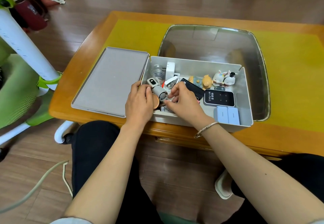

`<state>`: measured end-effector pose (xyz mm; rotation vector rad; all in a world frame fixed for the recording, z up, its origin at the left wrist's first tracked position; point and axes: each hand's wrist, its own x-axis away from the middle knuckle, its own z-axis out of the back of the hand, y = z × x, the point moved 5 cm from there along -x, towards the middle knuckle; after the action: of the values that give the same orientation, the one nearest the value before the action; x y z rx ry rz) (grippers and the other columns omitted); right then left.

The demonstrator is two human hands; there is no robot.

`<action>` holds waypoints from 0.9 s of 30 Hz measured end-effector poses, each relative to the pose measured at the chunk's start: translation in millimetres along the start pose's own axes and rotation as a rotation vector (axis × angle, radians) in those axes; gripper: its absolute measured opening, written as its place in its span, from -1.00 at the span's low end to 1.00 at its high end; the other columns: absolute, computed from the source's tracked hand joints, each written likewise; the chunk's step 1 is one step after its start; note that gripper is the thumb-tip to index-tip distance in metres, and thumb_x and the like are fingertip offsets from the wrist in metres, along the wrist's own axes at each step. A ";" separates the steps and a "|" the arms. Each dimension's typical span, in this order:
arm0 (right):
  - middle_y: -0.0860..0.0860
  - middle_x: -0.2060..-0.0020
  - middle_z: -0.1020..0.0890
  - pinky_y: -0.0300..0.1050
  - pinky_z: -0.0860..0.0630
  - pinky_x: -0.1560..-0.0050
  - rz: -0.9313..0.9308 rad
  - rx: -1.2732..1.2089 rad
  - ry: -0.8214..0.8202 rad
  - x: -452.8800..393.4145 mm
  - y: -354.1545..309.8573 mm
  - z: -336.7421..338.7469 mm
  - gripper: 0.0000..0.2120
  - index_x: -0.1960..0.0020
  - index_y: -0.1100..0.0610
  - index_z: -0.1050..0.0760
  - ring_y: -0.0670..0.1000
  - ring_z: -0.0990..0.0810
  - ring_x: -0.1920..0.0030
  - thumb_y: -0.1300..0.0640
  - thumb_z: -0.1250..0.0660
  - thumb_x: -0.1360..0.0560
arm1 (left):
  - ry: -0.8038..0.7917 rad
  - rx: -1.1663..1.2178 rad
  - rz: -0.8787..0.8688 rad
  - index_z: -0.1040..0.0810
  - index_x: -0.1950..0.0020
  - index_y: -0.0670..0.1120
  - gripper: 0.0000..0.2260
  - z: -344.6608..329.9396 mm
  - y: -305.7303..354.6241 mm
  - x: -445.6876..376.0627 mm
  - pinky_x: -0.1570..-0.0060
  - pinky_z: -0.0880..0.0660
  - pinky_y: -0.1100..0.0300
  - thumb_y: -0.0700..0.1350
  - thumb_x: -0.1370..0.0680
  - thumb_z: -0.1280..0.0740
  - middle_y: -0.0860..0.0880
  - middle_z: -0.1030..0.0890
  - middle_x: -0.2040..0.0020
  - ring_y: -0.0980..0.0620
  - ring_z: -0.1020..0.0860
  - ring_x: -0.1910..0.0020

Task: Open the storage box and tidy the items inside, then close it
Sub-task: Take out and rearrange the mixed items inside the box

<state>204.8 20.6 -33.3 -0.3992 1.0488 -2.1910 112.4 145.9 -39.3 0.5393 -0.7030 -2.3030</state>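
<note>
The grey storage box (245, 90) stands open at the table's near edge, its lid (110, 82) lying flat to the left. Inside are a small grey handheld fan (158, 91), a copper round tin (156, 101), a white charger (170, 69), a black WiFi device (219, 97), several animal figurines (217, 80) and two pale blue boxes (227, 115). My left hand (140, 103) reaches into the box's left end and grips the fan. My right hand (184, 101) has its fingers curled down among small items beside the fan; what they pinch is hidden.
A large metal tray (254, 48) sits behind the box on the yellow-topped wooden table (131, 32). A green and white chair (21, 83) stands at the left. A cable (43, 180) runs on the wooden floor. My knees are under the table's edge.
</note>
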 end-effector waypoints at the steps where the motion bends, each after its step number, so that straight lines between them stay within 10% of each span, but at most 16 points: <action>1: -0.10 0.11 -0.55 -0.06 -0.54 0.11 0.006 0.008 0.009 -0.8 -0.7 -0.3 -0.68 -0.03 0.03 -0.30 -0.04 -0.56 0.20 0.10 -0.43 -0.42 | 0.005 -0.001 0.001 -0.53 -0.22 -0.09 -0.67 -0.3 -0.3 -0.1 -0.06 -0.39 0.13 -0.03 -0.66 -0.02 -0.06 -0.39 -0.35 -0.04 -0.47 -0.21; 7: 0.02 -0.16 -0.51 -0.04 -0.52 -0.03 0.134 0.220 -0.085 -7.6 -16.5 -13.5 -0.56 -0.26 0.01 -0.40 0.00 -0.53 0.06 0.14 -0.41 -0.41 | 0.014 0.044 0.034 -0.54 -0.17 -0.08 -0.67 -2.1 -3.0 0.0 -0.03 -0.35 0.19 -0.04 -0.67 -0.01 -0.07 -0.41 -0.33 -0.03 -0.47 -0.19; 17: -0.02 -0.04 -0.57 -0.13 -0.47 0.00 0.040 0.256 -0.031 -7.5 4.2 -0.6 -0.66 -0.16 0.07 -0.47 0.00 -0.55 0.00 0.08 -0.43 -0.41 | 0.030 0.220 0.087 -0.56 -0.09 -0.19 -0.66 -0.2 -7.7 -2.8 0.08 -0.21 0.42 -0.05 -0.68 -0.04 -0.13 -0.52 -0.15 0.12 -0.41 0.00; 27: 0.03 -0.02 -0.57 -0.19 -0.41 0.09 -0.046 0.322 0.028 -1.9 40.1 36.4 -0.72 -0.14 0.09 -0.51 -0.05 -0.47 0.11 0.22 -0.37 -0.44 | -0.094 -0.138 -0.116 -0.45 -0.25 -0.01 -0.52 3.6 8.1 -1.8 -0.29 -0.25 -0.03 0.28 -0.48 -0.28 -0.02 -0.31 -0.42 -0.06 -0.21 -0.41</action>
<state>242.8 -17.1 -41.4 -0.2488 0.6876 -2.3613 115.6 143.2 -31.3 0.4204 -0.5643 -2.4770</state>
